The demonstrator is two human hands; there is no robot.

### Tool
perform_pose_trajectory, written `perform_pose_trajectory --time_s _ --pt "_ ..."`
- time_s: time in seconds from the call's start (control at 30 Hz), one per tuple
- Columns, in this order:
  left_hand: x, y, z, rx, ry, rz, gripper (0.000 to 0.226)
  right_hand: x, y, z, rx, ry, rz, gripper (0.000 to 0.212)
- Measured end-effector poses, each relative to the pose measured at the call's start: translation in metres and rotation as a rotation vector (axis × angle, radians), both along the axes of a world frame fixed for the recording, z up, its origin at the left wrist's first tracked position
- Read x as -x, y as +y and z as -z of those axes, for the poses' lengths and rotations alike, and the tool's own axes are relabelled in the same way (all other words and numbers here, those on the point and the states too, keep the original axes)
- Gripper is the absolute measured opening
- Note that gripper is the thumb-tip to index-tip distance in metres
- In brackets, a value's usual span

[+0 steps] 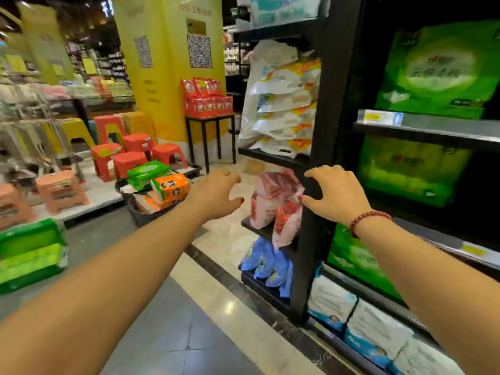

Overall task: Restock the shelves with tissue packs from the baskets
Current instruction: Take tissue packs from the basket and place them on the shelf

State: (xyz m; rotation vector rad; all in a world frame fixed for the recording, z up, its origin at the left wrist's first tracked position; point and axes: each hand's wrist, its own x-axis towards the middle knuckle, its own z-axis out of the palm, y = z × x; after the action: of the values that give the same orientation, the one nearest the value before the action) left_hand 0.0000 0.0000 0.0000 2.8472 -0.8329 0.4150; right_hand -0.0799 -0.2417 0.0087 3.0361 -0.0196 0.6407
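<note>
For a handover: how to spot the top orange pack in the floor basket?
Find the big yellow pillar, then the red stools at its foot. Before them a black basket stands on the floor. The orange pack lies topmost, beside a green pack, marked with black-and-white patches.

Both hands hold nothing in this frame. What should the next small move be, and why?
Probably reach the left hand down toward the black plastic basket on the floor and take the orange tissue pack on top. It and the right hand are both open and empty, and the basket holds several packs.
</note>
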Motion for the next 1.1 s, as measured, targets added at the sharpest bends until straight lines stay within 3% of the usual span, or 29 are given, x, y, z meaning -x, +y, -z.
perform_pose_trajectory --time_s 0.37,0.83,1.1 --pt "-0.122 0.21 0.049 0.021 0.143 -0.302 0.043 -0.2 0.181 0.046 -0.052 0.114 -0.323 0.055" --pt "-0.353 0.33 0.113 0.029 0.246 -0.587 0.046 -0.499 0.298 0.117 -0.085 0.217 -0.489 0.047" --pt "-0.494 0.396 0.132 0.058 0.257 -0.605 0.047 -0.654 0.37 0.147 -0.089 0.274 -0.559 0.045"
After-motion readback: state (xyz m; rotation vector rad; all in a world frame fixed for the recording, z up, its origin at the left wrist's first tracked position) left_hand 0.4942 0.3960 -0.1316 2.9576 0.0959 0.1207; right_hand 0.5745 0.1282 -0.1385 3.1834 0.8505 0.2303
